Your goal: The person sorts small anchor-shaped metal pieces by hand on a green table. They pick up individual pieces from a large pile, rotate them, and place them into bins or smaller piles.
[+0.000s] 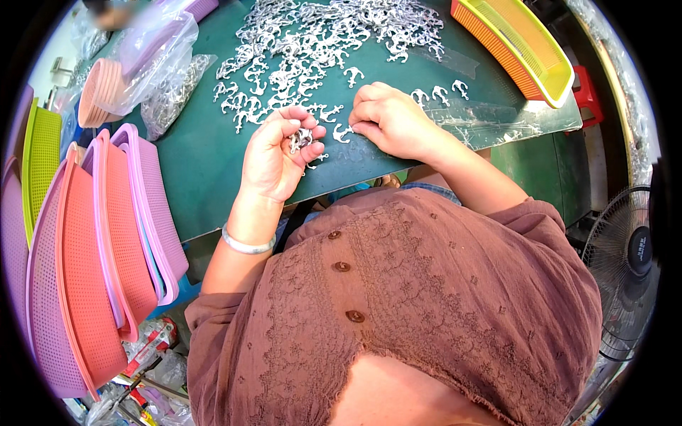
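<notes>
Brown cloth lay nearest us: the person's blouse [341, 305] filled the near middle. At the left we saw nested pink and purple baskets [89, 284], and beyond them, on the far left of the green table [206, 167], a clear bag [167, 103] of metal bits. Next came the left hand [273, 156], its fingers curled around a small cluster of silver pieces [302, 140]. Beyond it, many more anchor-shaped pieces [355, 21] spread over the far middle. Between the hands lay a single piece [342, 133], at the fingertips of the right hand [394, 121]; those fingers were bent inward, but we could not tell whether they gripped it. We judged the step to be handling pieces one at a time; the next move seemed to call for a fine, careful pinch. Farther right we saw a short row of pieces [440, 94], then stacked baskets [558, 82].
</notes>
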### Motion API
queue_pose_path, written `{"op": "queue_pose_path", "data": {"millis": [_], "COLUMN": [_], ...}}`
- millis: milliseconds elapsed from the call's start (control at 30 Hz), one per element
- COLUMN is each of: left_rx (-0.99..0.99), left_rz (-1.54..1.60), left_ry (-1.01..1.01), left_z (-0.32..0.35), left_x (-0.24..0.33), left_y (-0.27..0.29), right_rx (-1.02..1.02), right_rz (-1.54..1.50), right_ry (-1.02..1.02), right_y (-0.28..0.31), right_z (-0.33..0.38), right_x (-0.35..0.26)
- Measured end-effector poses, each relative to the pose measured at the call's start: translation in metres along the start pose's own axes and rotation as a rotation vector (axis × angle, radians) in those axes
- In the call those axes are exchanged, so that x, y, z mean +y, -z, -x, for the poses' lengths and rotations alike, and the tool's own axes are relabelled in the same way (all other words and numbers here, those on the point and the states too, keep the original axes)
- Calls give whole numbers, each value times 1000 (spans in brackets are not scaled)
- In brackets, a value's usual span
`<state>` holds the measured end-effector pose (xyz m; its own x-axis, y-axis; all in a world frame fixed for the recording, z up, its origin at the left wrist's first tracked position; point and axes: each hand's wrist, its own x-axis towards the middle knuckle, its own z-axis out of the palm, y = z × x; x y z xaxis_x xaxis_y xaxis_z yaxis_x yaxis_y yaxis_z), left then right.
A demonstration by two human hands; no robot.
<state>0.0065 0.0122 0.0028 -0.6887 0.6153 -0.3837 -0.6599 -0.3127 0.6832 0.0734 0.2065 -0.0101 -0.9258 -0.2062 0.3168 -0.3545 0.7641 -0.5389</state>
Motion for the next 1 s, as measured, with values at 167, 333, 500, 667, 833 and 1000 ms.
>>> {"op": "queue_pose_path", "data": {"millis": [167, 333, 500, 667, 833, 1000], "left_rx": [0, 49, 14, 1, -3, -11], "left_rz": [-114, -272, -244, -256, -272, -318], "left_ry": [16, 78, 57, 24, 13, -16], "left_z": [3, 6, 6, 3, 3, 2], "left_x": [4, 1, -3, -5, -6, -7], "left_y": [-3, -12, -16, -15, -16, -15], "right_rx": [66, 211, 292, 298, 254, 191], "right_rz": [-75, -149, -154, -288, -407, -523], "right_ry": [-30, 45, 91, 52, -24, -119], "right_y": [-1, 7, 9, 8, 7, 7], "right_z": [0, -5, -6, -4, -2, 0], "right_x": [1, -9, -15, -16, -15, -14]}}
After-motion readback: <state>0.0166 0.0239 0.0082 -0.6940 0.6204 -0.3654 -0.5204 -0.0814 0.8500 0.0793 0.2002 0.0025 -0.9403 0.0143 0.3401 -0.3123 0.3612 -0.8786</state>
